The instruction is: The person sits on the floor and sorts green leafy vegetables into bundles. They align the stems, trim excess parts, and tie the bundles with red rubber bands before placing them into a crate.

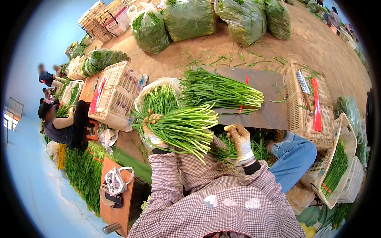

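My left hand [152,126], in a soiled glove, is closed around a loose bunch of garlic chives [187,126], pale stem ends pointing right. My right hand [240,142], also gloved, hovers right of those stems with its fingers curled together; I see nothing in it. Loose green leaves [259,145] lie below and around it, over my lap. Ahead, a larger pile of chives [220,90] rests on a dark board [268,81]. A red tie strip [240,109] shows at both sides of that pile, apparently passing beneath it. An open plastic bag [141,99] holds more chives behind my left hand.
At right, an upturned plastic crate [324,104] bears a knife [303,84] and red strips [316,107]. Another crate [119,86] stands left. Filled bags [189,22] line the far floor. A seated co-worker [64,122] is at left, near tied bundles [86,166] and a wooden board [114,215].
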The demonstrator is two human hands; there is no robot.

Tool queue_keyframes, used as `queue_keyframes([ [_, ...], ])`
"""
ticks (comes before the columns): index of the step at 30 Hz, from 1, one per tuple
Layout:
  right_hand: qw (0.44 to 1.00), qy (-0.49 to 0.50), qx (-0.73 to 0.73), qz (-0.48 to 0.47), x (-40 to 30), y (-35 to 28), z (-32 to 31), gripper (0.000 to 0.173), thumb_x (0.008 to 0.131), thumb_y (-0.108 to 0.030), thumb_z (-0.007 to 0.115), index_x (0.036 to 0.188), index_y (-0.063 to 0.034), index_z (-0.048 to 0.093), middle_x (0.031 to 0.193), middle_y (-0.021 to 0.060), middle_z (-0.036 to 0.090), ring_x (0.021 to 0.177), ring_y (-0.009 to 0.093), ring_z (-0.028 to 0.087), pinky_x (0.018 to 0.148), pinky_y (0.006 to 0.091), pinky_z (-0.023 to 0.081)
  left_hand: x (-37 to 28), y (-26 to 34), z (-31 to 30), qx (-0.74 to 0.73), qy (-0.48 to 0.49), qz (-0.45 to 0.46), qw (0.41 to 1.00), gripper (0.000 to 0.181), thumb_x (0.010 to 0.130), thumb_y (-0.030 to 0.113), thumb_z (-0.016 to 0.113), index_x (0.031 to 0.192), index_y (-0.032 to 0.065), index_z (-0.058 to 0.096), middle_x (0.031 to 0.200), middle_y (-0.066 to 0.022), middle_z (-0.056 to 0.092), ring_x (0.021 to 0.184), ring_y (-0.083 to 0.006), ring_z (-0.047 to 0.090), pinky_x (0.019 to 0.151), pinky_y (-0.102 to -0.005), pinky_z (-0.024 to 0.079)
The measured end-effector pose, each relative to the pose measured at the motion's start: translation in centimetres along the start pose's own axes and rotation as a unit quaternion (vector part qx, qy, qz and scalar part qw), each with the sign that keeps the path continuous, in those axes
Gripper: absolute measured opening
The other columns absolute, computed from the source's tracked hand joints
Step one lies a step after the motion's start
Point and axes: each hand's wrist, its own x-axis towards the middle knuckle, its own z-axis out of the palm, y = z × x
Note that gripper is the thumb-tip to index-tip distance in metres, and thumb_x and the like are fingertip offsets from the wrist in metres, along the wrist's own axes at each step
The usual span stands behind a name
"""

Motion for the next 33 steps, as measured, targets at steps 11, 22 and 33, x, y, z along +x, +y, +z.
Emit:
queue_keyframes([
  [11,0.998,-0.020,-0.054,-0.041,-1.2,-2.1,2.3,0.014,0.094,-0.013,0.062,0.088,-0.0019,0.070,0.077,0.0020,0.066,0.065,0.007,0.051,0.058,0.0222,0.042,-0.4,-0.3,0.8,0.003,-0.037,-0.004,0.999,0.029,0.091,0.010,0.054,0.115,-0.0045,0.057,0.066,0.0010,0.048,0.060,-0.0127,0.047,0.072,-0.0284,0.042],
  [22,0.980,-0.150,-0.012,0.128,-0.2,-1.5,4.0,0.033,0.094,-0.022,0.065,0.120,-0.0019,0.060,0.100,0.0054,0.068,0.085,0.012,0.062,0.076,0.0253,0.051,-0.2,-1.4,1.6,0.036,-0.120,-0.036,0.991,0.029,0.096,0.011,0.048,0.120,-0.0050,0.052,0.066,-0.0002,0.046,0.060,-0.0121,0.046,0.072,-0.0292,0.041],
  [33,0.995,-0.069,0.066,0.009,0.0,-0.6,1.9,0.019,0.096,-0.015,0.061,0.107,0.0004,0.064,0.088,0.0024,0.063,0.076,0.009,0.055,0.069,0.0236,0.046,-0.1,-0.2,0.6,0.018,-0.159,-0.034,0.987,0.033,0.098,0.013,0.046,0.125,-0.0062,0.050,0.067,-0.0014,0.047,0.061,-0.0122,0.047,0.072,-0.0302,0.042],
])
